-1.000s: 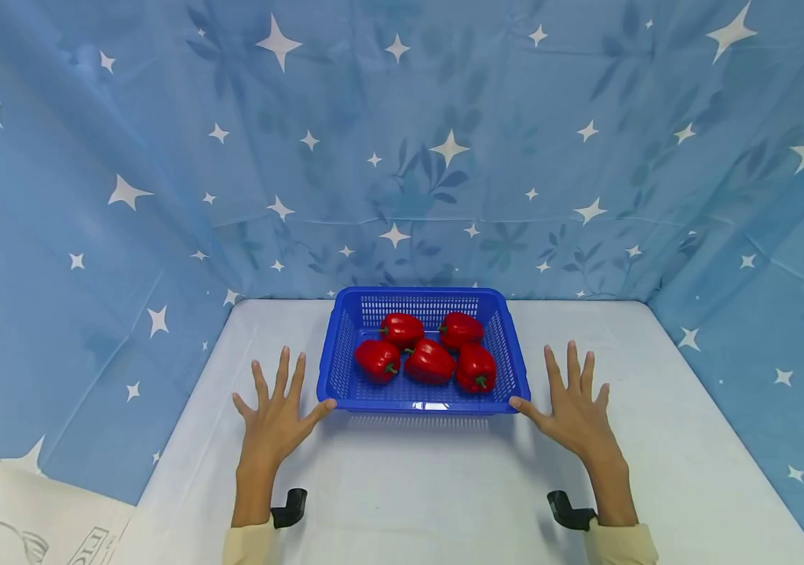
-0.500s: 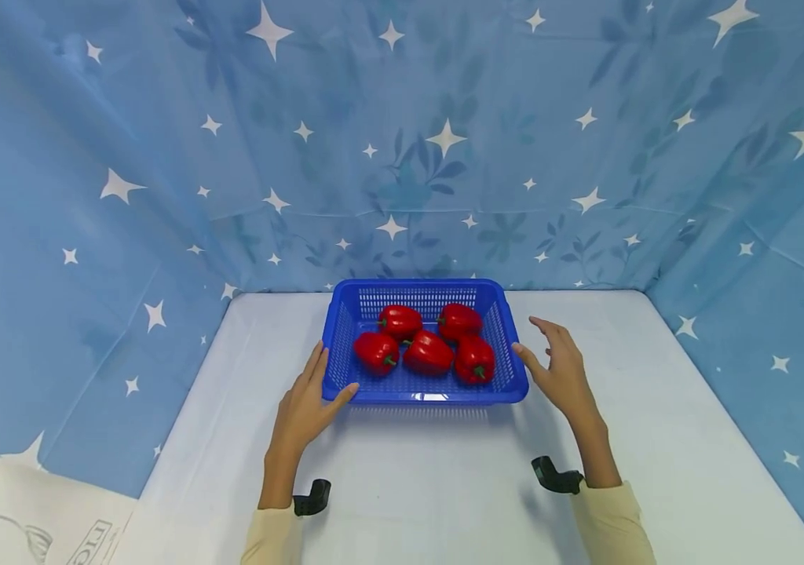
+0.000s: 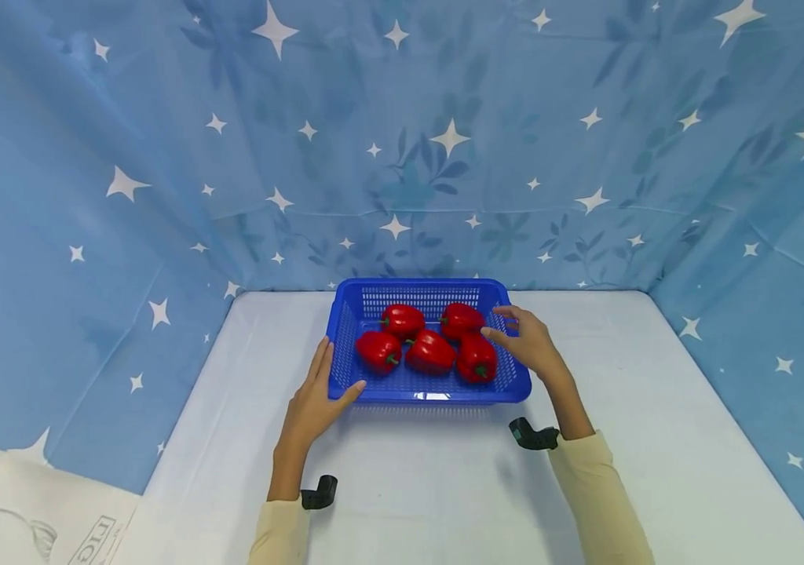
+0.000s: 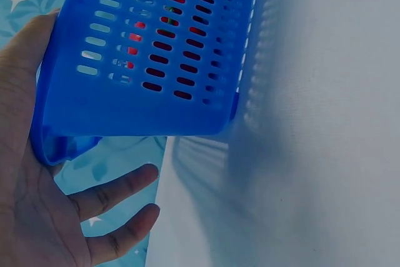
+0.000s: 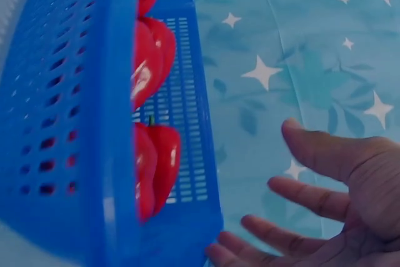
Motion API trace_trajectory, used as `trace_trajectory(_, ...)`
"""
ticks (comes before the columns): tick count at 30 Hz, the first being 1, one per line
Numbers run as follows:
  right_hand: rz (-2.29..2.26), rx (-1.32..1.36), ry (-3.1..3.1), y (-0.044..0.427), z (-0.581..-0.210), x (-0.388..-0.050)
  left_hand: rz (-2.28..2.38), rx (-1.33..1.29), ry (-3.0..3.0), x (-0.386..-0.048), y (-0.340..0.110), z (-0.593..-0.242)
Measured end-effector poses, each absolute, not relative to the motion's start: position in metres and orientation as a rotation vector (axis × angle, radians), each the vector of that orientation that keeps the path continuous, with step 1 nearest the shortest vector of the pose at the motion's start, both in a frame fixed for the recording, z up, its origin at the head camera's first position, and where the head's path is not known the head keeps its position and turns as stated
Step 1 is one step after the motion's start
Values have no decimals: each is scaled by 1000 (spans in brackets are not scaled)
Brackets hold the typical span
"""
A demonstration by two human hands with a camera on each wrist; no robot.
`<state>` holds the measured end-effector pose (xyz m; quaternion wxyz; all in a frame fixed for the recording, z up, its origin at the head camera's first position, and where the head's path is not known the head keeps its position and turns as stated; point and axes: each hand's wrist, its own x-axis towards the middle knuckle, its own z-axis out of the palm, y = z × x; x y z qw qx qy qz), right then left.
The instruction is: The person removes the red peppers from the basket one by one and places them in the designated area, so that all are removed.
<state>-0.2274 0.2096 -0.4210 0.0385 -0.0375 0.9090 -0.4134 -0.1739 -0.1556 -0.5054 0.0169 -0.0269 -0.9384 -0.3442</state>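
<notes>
Several red bell peppers (image 3: 430,352) lie in a blue perforated plastic basket (image 3: 374,391) on the white table. My left hand (image 3: 310,410) rests at the basket's front left corner, its thumb on the front rim and its fingers extended along the left rim. In the left wrist view, two fingers of that hand (image 4: 44,217) stand apart from the basket wall. Over the basket's right side hovers my right hand (image 3: 531,342), holding nothing. Its thumb and bent fingers are spread apart near the two right-hand peppers (image 3: 476,359). The right wrist view shows a gap between its thumb and fingers.
A blue star-patterned curtain (image 3: 402,157) hangs behind the table and along both sides. The white tabletop (image 3: 416,486) extends in front of the basket. Printed pale cloth or paper (image 3: 34,502) lies at the lower left. Black cameras (image 3: 533,434) are strapped at both wrists.
My left hand has moved inward from beside the basket onto its front left corner. My right hand has moved from the front right corner up and left over the right rim. The peppers stay in place.
</notes>
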Motion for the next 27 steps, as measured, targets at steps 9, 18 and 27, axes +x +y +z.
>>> trace_trajectory(9,-1236,-28,2648,197,-423,-241,-1109,-81,-2918,-174,-156,-506)
trace_trajectory(18,-1194,37,2476,190,-421,-254,-1125,-85,-2902,-173,-156,-506)
trace_trajectory(27,-1161,173,2328,184,-420,-267,-1126,-100,-2896,-174,-157,-509)
